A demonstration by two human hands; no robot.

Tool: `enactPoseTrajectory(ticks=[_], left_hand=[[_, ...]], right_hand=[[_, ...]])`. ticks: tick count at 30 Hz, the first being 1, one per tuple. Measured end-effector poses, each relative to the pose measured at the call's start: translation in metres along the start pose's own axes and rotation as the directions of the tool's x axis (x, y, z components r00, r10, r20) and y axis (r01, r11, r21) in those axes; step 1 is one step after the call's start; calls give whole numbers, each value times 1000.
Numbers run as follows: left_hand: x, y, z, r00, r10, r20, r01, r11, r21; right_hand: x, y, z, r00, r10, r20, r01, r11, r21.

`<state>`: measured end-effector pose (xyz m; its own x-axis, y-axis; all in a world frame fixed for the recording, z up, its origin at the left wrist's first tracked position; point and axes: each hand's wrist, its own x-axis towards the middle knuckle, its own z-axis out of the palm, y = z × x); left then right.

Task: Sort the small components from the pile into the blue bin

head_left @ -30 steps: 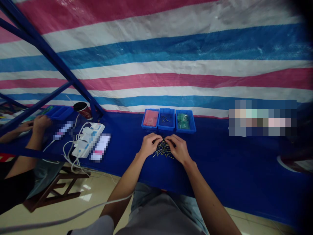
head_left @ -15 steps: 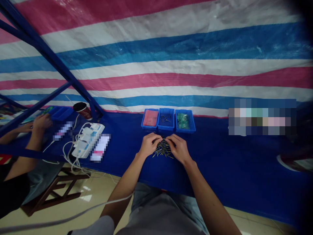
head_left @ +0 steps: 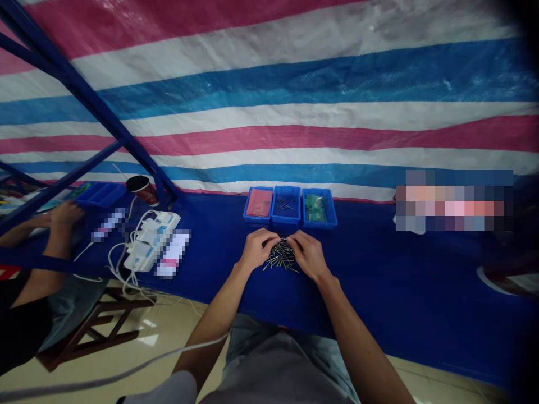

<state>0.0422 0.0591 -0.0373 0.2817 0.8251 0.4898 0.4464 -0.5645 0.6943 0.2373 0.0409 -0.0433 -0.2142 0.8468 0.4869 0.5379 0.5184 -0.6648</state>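
Observation:
A loose pile of thin, dark and yellowish metal pins [head_left: 281, 259] lies on the blue table in front of me; their exact kind is too small to make out. Over the pile's left side, my left hand [head_left: 257, 248] is closed in a pinch. My right hand [head_left: 309, 255] mirrors it from the right, thumb and fingertips pressed together. A thin pin seems to span the narrow gap between both sets of fingertips. Behind the hands stand three small blue bins: one with pink sheets [head_left: 259, 202], one with a few pins [head_left: 286, 204], one with green packets [head_left: 315, 207].
To the left lie a white power strip [head_left: 151, 241] with tangled cables, a blurred-out phone [head_left: 173, 254] and a dark cup [head_left: 143, 189]. Beyond the blue frame a co-worker's hand [head_left: 66, 214] is at the same table. A blurred-out object [head_left: 455, 202] and a round container [head_left: 509, 280] sit at right.
My hands stay almost exactly where they were, pinched over the pile. The co-worker's hand at the left has shifted slightly left.

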Motion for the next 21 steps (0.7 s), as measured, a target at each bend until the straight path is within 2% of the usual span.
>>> enactPoseTrajectory(ticks=[21], left_hand=[[0, -1, 0, 1000, 1, 6, -1, 1000, 0]], right_hand=[[0, 0, -2, 1000, 30, 8, -30, 999, -23]])
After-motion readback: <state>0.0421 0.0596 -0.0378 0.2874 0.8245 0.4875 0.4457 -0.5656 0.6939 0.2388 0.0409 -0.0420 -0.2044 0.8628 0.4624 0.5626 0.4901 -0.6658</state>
